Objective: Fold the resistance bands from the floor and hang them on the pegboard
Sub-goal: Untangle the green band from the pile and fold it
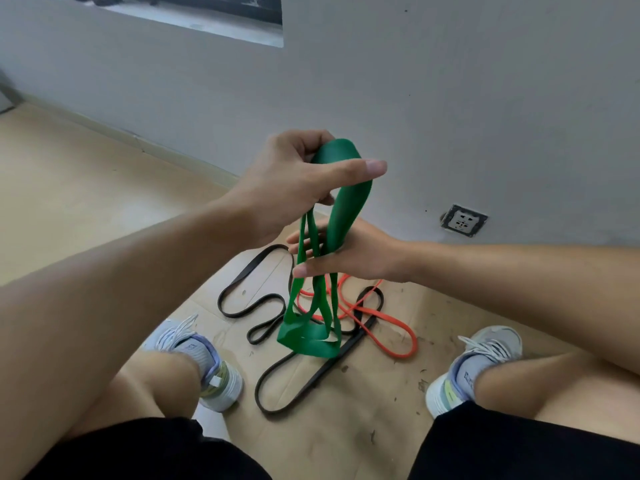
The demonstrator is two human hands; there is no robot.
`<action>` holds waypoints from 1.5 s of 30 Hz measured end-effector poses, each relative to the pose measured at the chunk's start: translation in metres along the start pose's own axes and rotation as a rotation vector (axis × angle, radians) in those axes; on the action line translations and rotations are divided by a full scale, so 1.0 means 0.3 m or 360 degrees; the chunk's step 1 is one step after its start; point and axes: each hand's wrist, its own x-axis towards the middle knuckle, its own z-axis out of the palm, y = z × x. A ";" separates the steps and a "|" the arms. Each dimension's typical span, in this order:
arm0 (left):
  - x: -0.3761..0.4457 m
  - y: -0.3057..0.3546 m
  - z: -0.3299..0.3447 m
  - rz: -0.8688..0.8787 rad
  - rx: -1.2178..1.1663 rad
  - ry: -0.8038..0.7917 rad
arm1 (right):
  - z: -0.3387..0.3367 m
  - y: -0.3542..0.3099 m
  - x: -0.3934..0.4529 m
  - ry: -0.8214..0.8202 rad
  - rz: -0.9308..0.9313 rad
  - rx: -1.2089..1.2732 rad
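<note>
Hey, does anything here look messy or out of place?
Yes. The black bands and an orange band lie tangled across each other on the floor between the shoes. The wall outlet sits crooked, and dark scuffs and specks mark the floor beside the right shoe.

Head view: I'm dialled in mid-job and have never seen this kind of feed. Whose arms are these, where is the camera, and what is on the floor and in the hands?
No machine here: these are a person's own bare arms, filmed by one wide-angle camera on their head, looking down past their knees and shoes. The left hand grips the top of a green band, gathered into several hanging loops. The right hand is lower down, its fingers wrapped round the strands. On the floor, on a flattened sheet of cardboard between the feet, lie a black band, an orange band and what looks like a second black band, overlapping each other, not yet folded. A wall socket sits on the grey wall. No pegboard is visible.
</note>
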 end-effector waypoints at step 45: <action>-0.009 -0.026 0.005 -0.0171 0.0410 0.0028 | 0.028 0.051 0.035 -0.0346 0.0096 -0.0048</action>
